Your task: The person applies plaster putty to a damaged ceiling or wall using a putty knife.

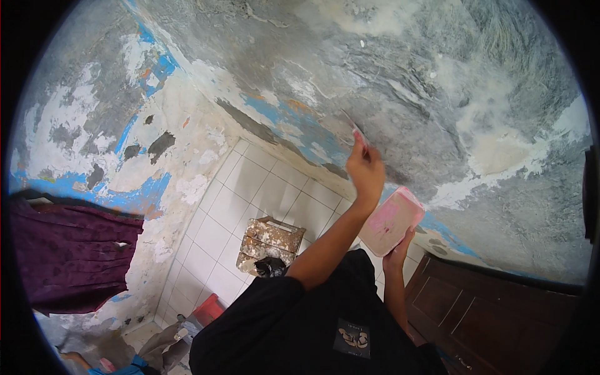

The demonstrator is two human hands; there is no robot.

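At the view's 2 o'clock, the left hand [365, 167] pinches the scraper [358, 135], its blade pointing to 11 o'clock at the patchy wall [412, 119]. The right hand [398, 252] grips the pink tray [392, 222] by its 5 o'clock edge; the tray sits at the left hand's 5 o'clock. A splattered stool [272, 235] stands toward 8 o'clock on the tiles [219, 237].

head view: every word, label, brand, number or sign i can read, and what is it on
Dark square patch on the black shirt: light lettering, too small and blurred to quote reliably.
No other text visible, including on the pink-stained tray and scraper.
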